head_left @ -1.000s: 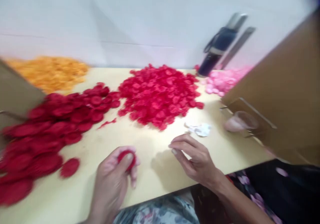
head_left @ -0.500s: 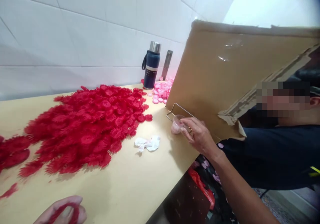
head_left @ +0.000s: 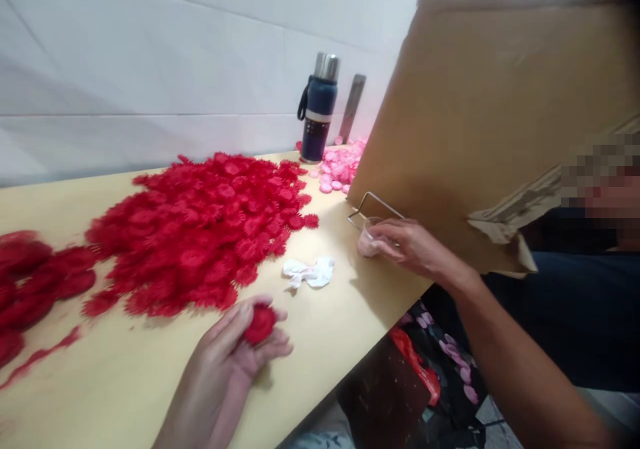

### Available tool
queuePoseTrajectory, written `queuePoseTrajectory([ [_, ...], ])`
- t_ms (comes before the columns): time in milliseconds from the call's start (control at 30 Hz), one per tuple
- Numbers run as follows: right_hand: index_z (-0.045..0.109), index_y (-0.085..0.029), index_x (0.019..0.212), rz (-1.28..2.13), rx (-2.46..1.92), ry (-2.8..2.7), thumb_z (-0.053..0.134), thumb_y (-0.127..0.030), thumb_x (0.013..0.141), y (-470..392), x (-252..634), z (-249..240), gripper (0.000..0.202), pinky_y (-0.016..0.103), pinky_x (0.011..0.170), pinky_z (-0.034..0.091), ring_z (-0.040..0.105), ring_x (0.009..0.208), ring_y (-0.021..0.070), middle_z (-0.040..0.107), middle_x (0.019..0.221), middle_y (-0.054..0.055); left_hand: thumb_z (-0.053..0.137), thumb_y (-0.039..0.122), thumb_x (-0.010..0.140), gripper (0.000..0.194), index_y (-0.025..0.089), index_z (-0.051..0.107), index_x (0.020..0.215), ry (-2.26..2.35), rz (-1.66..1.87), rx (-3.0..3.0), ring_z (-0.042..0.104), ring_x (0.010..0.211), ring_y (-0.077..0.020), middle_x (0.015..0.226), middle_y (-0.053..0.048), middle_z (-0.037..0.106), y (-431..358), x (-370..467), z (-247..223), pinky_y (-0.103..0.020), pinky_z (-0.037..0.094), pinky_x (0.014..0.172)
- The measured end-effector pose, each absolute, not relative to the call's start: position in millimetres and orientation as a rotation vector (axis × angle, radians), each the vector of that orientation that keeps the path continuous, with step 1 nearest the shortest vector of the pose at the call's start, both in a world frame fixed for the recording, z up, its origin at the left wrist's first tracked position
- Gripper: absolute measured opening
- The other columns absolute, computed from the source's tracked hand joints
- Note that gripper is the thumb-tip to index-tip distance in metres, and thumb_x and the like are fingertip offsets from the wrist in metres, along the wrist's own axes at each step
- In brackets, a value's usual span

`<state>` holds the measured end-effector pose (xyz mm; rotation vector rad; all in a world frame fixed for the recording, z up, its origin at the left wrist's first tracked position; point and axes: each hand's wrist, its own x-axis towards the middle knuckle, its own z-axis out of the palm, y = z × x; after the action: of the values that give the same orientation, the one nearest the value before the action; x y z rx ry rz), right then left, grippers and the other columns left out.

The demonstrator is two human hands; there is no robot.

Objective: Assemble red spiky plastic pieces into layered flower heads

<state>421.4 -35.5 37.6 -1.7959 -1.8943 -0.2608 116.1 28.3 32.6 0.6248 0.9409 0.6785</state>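
Left hand (head_left: 240, 352), lower center, fingers gripping red piece (head_left: 259, 323). Right hand (head_left: 410, 243), right of center, at cup (head_left: 369, 239) on desk (head_left: 320, 342); grip unclear.

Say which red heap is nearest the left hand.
The broad red heap, just beyond the left hand, with the blue bottle near its far end; the other red heap runs off the view's left edge.
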Motion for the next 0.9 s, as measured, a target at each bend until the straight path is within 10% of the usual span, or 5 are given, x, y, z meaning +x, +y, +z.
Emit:
queuePoseTrajectory([
  [367,0.064,-0.019,0.09,-0.092,-1.477,-1.807,0.048,-0.018,0.086,-43.3,325.2,58.1,0.016,0.034,0.072,0.052,0.064,0.078,0.0179,0.068,0.083,0.007,0.036,0.03,0.091,0.031,0.01,0.058,0.097,0.64,0.602,0.411,0.066,0.074,-0.0209,0.086,-0.013,0.066,24.0,136.6,29.3,-0.039,0.053,0.077],
  [667,0.054,-0.004,0.114,-0.097,-1.254,-2.15,0.044,-0.021,0.086,-35.2,237.3,-3.1,0.034,0.048,0.095,0.042,0.054,0.109,0.0266,0.063,0.109,0.019,0.035,0.033,0.092,0.036,0.011,0.063,0.086,0.615,0.548,0.198,0.058,0.051,-0.0109,0.066,-0.005,0.062,20.4,122.4,30.8,-0.017,0.041,0.036],
  [900,0.048,-0.009,0.124,-0.03,-1.188,-2.226,0.04,-0.024,0.088,-42.7,227.2,-7.6,0.04,0.053,0.104,0.03,0.044,0.123,0.0269,0.059,0.121,0.015,0.038,0.026,0.09,0.033,0.01,0.063,0.077,0.692,0.696,0.145,0.064,0.071,-0.0164,0.076,-0.01,0.066,21.6,109.8,23.7,-0.027,0.053,0.071],
])
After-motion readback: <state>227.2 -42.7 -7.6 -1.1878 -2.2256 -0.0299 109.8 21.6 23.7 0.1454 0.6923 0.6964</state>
